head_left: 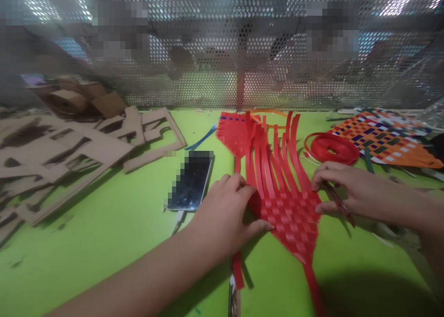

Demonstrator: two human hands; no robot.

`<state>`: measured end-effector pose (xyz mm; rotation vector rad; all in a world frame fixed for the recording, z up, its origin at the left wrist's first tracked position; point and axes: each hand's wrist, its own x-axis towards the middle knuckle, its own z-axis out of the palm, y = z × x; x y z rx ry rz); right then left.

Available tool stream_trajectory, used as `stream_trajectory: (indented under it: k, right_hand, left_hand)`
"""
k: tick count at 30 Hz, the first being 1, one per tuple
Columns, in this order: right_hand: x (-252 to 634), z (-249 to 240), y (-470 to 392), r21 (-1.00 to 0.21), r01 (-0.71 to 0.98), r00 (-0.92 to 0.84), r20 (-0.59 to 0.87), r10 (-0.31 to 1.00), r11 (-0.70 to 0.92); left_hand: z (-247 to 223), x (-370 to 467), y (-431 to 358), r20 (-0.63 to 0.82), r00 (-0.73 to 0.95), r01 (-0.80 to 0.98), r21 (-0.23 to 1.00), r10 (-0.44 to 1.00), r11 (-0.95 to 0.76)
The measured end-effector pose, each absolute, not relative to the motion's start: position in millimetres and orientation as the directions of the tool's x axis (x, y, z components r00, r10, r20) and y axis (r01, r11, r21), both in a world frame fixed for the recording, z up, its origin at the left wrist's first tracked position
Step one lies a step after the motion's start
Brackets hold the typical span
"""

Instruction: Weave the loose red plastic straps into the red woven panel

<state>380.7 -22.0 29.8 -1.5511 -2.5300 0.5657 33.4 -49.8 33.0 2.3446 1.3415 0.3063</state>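
Note:
A red woven piece lies on the green table, its loose strips fanning away toward the back and one strip running to the front edge. My left hand rests at its left edge, thumb on the weave and fingers bent over the red strips. At the right edge is my right hand, fingers curled near the weave, with a thin dark reddish tool held in it. What the left fingertips grip, if anything, is hidden.
A phone with a cable lies left of the weave. Cardboard scraps cover the left side. Behind are a smaller red woven piece, a red strip coil, a multicoloured weave and a perforated metal panel.

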Motion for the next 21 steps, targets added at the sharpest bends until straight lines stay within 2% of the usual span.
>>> stream_trajectory:
  k: [5, 11, 15, 18, 21]
  right_hand:
    - [379, 29, -23, -0.414, 0.824, -0.458, -0.086, 0.885, 0.387]
    - [376, 31, -23, -0.393, 0.843, -0.44, -0.117, 0.89, 0.366]
    - [373, 40, -23, -0.384, 0.828, -0.479, -0.105, 0.872, 0.408]
    - [366, 46, -26, -0.45, 0.811, -0.449, -0.067, 0.891, 0.375]
    - [351, 48, -29, -0.649, 0.725, -0.299, 0.009, 0.954, 0.233]
  left_hand:
    - [30, 37, -50, -0.011, 0.512, 0.778, 0.43, 0.859, -0.459]
    - [34, 38, -56, -0.008, 0.519, 0.802, 0.35, 0.855, -0.484]
    - [32, 46, -75, 0.047, 0.641, 0.712, 0.339, 0.766, -0.615]
    - [27, 52, -91, 0.025, 0.71, 0.639, 0.396, 0.703, -0.659]
    - [24, 56, -100, -0.02, 0.757, 0.598, 0.426, 0.654, -0.679]
